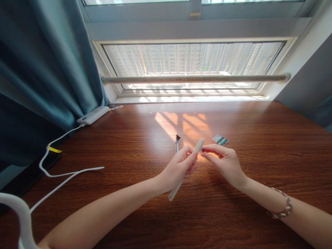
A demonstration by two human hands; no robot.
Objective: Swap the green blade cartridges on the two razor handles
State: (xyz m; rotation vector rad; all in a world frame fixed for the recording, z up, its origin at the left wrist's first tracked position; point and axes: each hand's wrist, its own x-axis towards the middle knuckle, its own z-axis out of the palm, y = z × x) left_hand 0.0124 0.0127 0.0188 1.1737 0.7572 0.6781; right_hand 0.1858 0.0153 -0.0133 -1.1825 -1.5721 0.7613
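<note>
My left hand (178, 167) is closed around a long, flat white stick (175, 192), which slants from lower left to upper right. A small hole shows near the stick's lower end. By its upper end, my right hand (225, 164) pinches a small dark grey piece (202, 149) between thumb and fingertips. Whether that piece touches the stick I cannot tell. Just beyond my left hand lies a slim silver tool (177, 144) with a dark brown tip, its near end hidden by the hand. A small clear pack (220, 140) with green-and-black pieces lies beyond my right hand.
The brown wooden table (129, 145) reaches to the window sill. A white power bank-like box (93, 115) with a white cable (67, 133) sits at the back left, beside the blue curtain (59, 62). A curved white stand (24, 214) rises at the lower left.
</note>
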